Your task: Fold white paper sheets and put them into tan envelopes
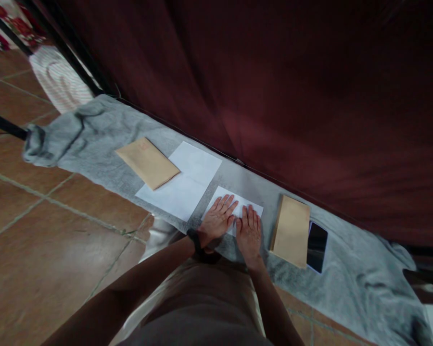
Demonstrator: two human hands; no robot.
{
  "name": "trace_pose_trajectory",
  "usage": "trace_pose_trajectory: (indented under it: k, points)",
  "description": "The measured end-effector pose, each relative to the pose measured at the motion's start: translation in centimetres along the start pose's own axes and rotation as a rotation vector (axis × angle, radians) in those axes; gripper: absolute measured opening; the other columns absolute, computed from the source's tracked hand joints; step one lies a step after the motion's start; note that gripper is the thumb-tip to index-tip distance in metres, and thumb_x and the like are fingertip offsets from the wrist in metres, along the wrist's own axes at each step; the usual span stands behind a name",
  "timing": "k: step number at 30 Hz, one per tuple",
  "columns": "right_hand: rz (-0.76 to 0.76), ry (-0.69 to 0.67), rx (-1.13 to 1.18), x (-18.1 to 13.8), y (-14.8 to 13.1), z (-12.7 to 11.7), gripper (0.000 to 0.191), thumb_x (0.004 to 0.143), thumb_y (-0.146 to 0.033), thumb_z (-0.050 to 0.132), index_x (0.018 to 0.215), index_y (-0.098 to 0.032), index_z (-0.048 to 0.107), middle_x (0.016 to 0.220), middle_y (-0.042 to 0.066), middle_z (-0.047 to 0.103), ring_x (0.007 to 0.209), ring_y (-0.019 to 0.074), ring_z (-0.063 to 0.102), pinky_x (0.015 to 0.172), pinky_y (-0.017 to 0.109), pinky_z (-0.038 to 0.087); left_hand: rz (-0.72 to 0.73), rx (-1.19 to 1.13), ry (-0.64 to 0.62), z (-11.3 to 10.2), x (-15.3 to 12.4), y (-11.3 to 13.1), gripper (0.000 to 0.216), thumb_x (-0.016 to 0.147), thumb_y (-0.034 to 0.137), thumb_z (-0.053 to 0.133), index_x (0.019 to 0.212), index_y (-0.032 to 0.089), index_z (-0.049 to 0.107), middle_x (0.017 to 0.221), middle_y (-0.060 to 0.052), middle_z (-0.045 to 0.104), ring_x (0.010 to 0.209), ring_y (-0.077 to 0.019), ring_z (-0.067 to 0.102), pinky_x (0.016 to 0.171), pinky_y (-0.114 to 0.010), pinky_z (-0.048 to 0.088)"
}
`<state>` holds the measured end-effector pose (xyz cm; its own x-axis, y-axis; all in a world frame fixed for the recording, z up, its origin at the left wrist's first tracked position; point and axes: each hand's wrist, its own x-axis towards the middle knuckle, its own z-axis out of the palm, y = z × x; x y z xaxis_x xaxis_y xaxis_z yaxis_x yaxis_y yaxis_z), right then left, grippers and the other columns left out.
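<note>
Both my hands lie flat, fingers stretched out, on a folded white sheet of paper (250, 205) that rests on a grey cloth (94, 139). My left hand (218, 218), with a dark band on the wrist, presses the sheet's left part. Beside it my right hand (248, 233) covers the right part. Neither hand grips anything. A larger white sheet (187, 180) lies just to the left, with a tan envelope (147, 162) overlapping its far corner. A stack of tan envelopes (291, 229) sits to the right of my right hand.
A dark phone (316, 246) lies face up against the stack's right side. A dark red curtain (274, 96) hangs along the cloth's far edge. Brown floor tiles (39, 216) spread to the left. A striped cloth (59, 79) lies at the far left.
</note>
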<state>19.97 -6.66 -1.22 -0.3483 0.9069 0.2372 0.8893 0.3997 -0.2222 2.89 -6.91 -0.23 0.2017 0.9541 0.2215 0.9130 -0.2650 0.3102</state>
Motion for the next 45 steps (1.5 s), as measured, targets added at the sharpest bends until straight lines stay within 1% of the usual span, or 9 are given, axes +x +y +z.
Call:
trace_pose_trajectory:
  k: [5, 11, 15, 18, 21, 24, 31, 37, 45]
  points:
    - [-0.002, 0.021, -0.023, -0.8, 1.1, 0.0, 0.058, 0.108, -0.039, 0.032, 0.160, -0.012, 0.033, 0.166, 0.019, 0.031, 0.153, 0.0313, 0.030, 0.121, 0.056, 0.032, 0.054, -0.008, -0.020, -0.2, -0.3, -0.6, 0.058, 0.103, 0.037, 0.045, 0.158, 0.021, 0.037, 0.167, -0.012, 0.031, 0.156, -0.0271, 0.024, 0.128, -0.051, 0.021]
    - [0.027, 0.043, -0.026, -1.6, 2.0, -0.4, 0.060, 0.109, -0.040, 0.032, 0.161, -0.010, 0.030, 0.164, 0.020, 0.034, 0.152, 0.0326, 0.029, 0.120, 0.057, 0.033, 0.069, -0.016, -0.030, -0.3, -0.2, -0.4, 0.055, 0.104, 0.037, 0.043, 0.156, 0.018, 0.041, 0.166, -0.014, 0.032, 0.157, -0.0272, 0.023, 0.128, -0.052, 0.017]
    - [0.046, 0.067, 0.006, -0.7, 1.6, -0.7, 0.059, 0.109, -0.037, 0.032, 0.160, -0.008, 0.029, 0.163, 0.021, 0.037, 0.153, 0.0335, 0.027, 0.120, 0.060, 0.031, 0.072, -0.016, -0.030, -0.4, -0.1, -0.2, 0.054, 0.104, 0.035, 0.043, 0.155, 0.016, 0.042, 0.166, -0.014, 0.032, 0.157, -0.0273, 0.023, 0.128, -0.052, 0.016]
    - [0.013, 0.051, 0.069, 0.5, 0.5, -0.5, 0.058, 0.108, -0.034, 0.030, 0.161, -0.010, 0.027, 0.164, 0.020, 0.034, 0.154, 0.0316, 0.025, 0.120, 0.061, 0.031, 0.069, -0.001, -0.043, -0.6, 0.0, 0.0, 0.055, 0.104, 0.033, 0.043, 0.156, 0.014, 0.040, 0.166, -0.015, 0.033, 0.157, -0.0272, 0.023, 0.128, -0.052, 0.016]
    - [-0.027, -0.019, 0.087, 1.2, -0.4, -0.3, 0.055, 0.108, -0.030, 0.028, 0.159, -0.011, 0.033, 0.165, 0.019, 0.032, 0.153, 0.0299, 0.028, 0.121, 0.059, 0.030, 0.077, 0.023, -0.067, -0.8, 0.0, 0.1, 0.055, 0.104, 0.032, 0.042, 0.156, 0.016, 0.040, 0.166, -0.015, 0.033, 0.156, -0.0276, 0.023, 0.128, -0.053, 0.015]
    - [-0.039, -0.057, 0.046, 1.2, -0.6, -0.3, 0.053, 0.109, -0.030, 0.028, 0.157, -0.012, 0.038, 0.164, 0.018, 0.035, 0.152, 0.0285, 0.030, 0.122, 0.056, 0.027, 0.087, 0.036, -0.068, -0.9, 0.0, 0.2, 0.055, 0.104, 0.032, 0.042, 0.157, 0.018, 0.039, 0.166, -0.015, 0.034, 0.156, -0.0280, 0.024, 0.128, -0.053, 0.016]
    - [-0.035, -0.031, -0.001, 0.6, 0.3, -0.6, 0.054, 0.109, -0.036, 0.034, 0.158, -0.015, 0.038, 0.166, 0.016, 0.032, 0.153, 0.0290, 0.029, 0.122, 0.056, 0.028, 0.100, 0.063, -0.054, -1.1, 0.0, 0.1, 0.055, 0.104, 0.033, 0.043, 0.157, 0.019, 0.038, 0.165, -0.014, 0.034, 0.155, -0.0276, 0.028, 0.127, -0.053, 0.019]
    - [0.003, -0.004, -0.035, 0.1, 0.6, -0.4, 0.052, 0.108, -0.033, 0.036, 0.157, -0.014, 0.041, 0.167, 0.018, 0.029, 0.153, 0.0291, 0.029, 0.122, 0.053, 0.028, 0.083, 0.076, -0.040, -1.2, -0.1, -0.5, 0.052, 0.105, 0.036, 0.042, 0.155, 0.023, 0.044, 0.165, -0.010, 0.036, 0.154, -0.0264, 0.030, 0.128, -0.052, 0.020]
    - [0.042, 0.065, -0.053, -0.8, 1.2, -0.5, 0.056, 0.108, -0.034, 0.037, 0.159, -0.012, 0.036, 0.167, 0.019, 0.028, 0.154, 0.0305, 0.029, 0.121, 0.052, 0.032, -0.011, 0.078, 0.000, -1.2, -0.7, -1.6, 0.060, 0.106, 0.041, 0.036, 0.157, 0.010, 0.038, 0.165, -0.016, 0.033, 0.155, -0.0283, 0.027, 0.127, -0.049, 0.024]
